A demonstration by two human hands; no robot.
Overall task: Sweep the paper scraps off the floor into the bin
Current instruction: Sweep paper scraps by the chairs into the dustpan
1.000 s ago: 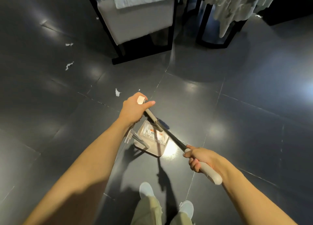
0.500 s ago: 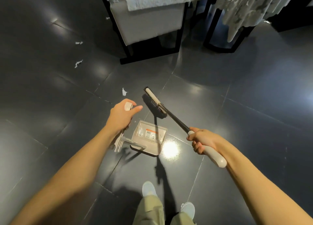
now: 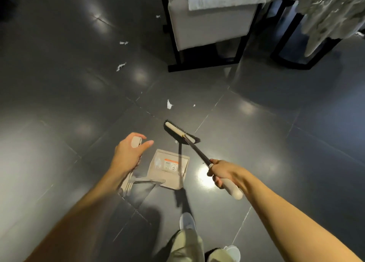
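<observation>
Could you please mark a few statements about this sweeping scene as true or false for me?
1. The right hand grips the broom by its handle. True.
2. The left hand holds nothing. False: it holds the top of the dustpan handle.
3. A white paper scrap lies on the floor beyond the broom head. True.
4. The broom head rests inside the dustpan. False: it is past the pan's far edge, between the pan and that scrap.
</observation>
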